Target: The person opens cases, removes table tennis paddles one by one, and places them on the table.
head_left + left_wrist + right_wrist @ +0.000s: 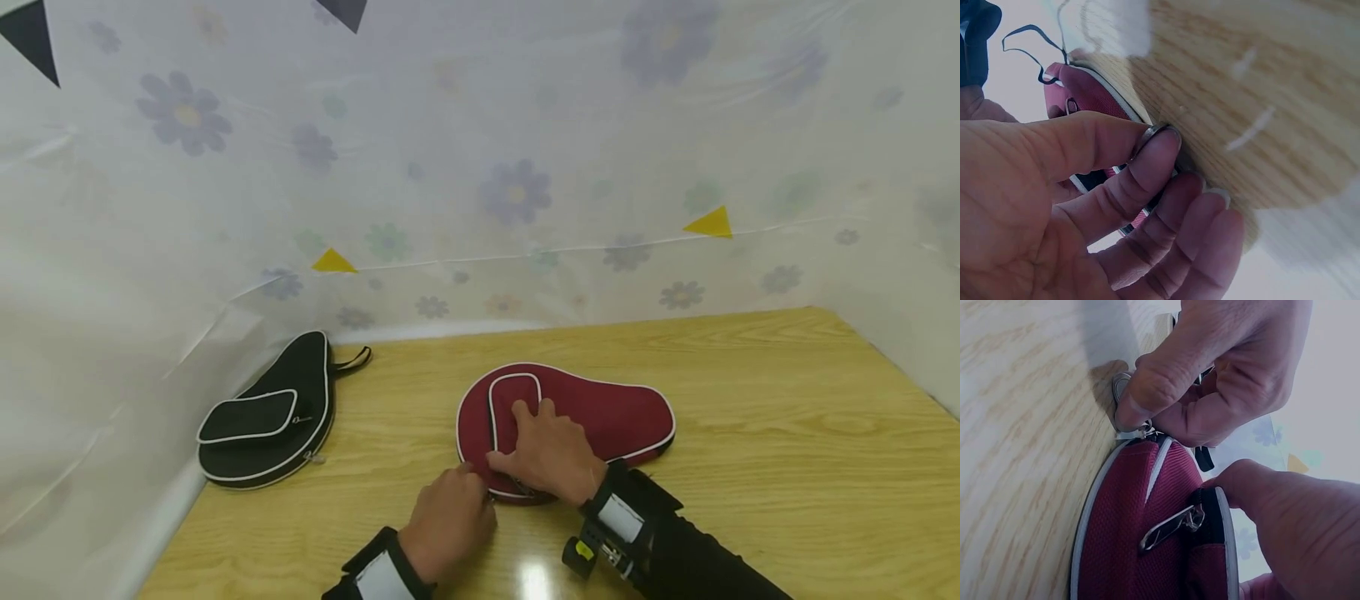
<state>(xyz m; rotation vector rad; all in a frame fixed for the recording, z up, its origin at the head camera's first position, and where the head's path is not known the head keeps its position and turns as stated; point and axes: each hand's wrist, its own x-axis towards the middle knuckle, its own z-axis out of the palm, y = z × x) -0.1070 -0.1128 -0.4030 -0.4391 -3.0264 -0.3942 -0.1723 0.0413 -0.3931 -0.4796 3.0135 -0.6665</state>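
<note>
A dark red padded case (622,417), shaped like a table-tennis bat and piped in white, lies flat on the table with its narrow end to the right. At its lower left edge my left hand (453,517) pinches a metal zipper pull (1124,433) between thumb and index finger. My right hand (555,450) rests on the case over its small front pocket (513,392), fingers spread. Close to the right thumb, the pocket's own zipper pull (1166,530) hangs loose. In the left wrist view the case (1094,87) is partly hidden behind the left hand.
A black case (300,375) of the same shape, with a wrist loop (358,360), lies at the table's left edge. Behind the wooden table (787,433) hangs a pale flowered sheet (450,167) bearing yellow and black triangles.
</note>
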